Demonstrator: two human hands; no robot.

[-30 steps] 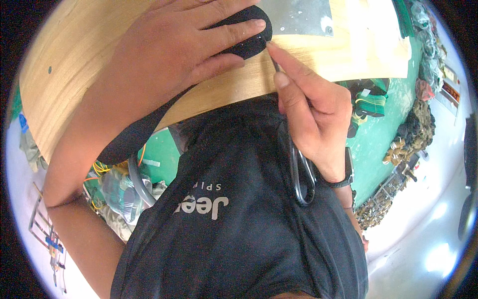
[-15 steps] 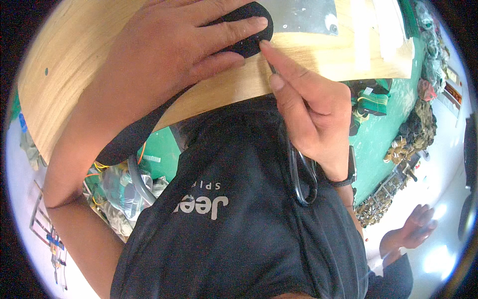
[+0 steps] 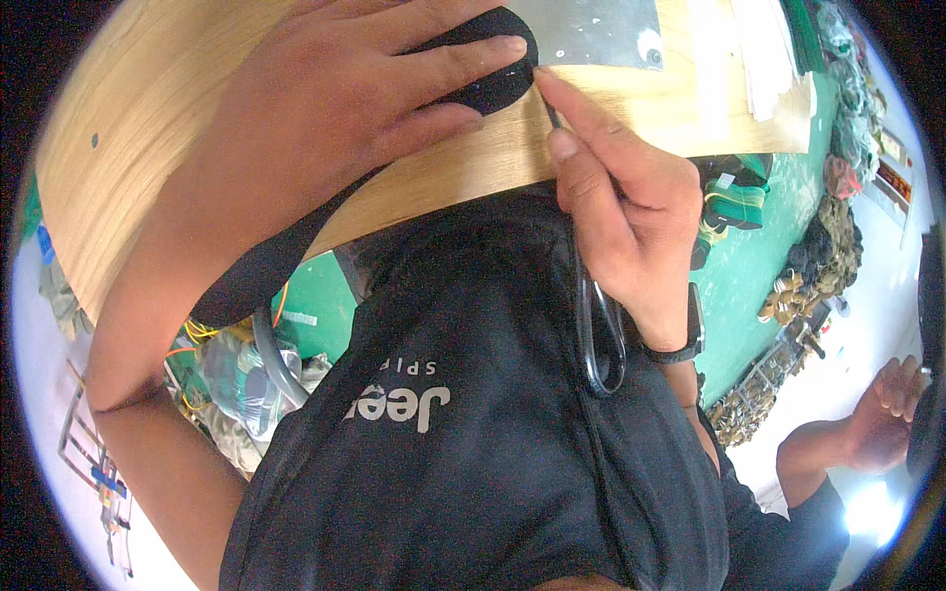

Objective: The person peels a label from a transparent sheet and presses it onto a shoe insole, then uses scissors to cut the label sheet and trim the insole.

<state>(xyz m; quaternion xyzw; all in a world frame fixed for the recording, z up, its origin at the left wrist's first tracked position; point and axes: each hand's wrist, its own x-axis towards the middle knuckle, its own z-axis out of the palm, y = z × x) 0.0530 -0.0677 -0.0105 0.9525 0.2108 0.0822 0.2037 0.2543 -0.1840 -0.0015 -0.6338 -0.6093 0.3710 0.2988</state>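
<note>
The left hand [image 3: 325, 108] presses flat on the black cloth [image 3: 488, 84] near the surface [image 3: 128, 128] edge, keeping it from sliding. The right hand [image 3: 631, 217] grips scissors [image 3: 599, 335], tips at the cloth.

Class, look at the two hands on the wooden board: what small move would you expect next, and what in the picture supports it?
Probably the right hand draws its scissors a little further along the edge of the black piece. The tip sits right at that edge, and the left hand presses the piece flat on the wooden board.
</note>
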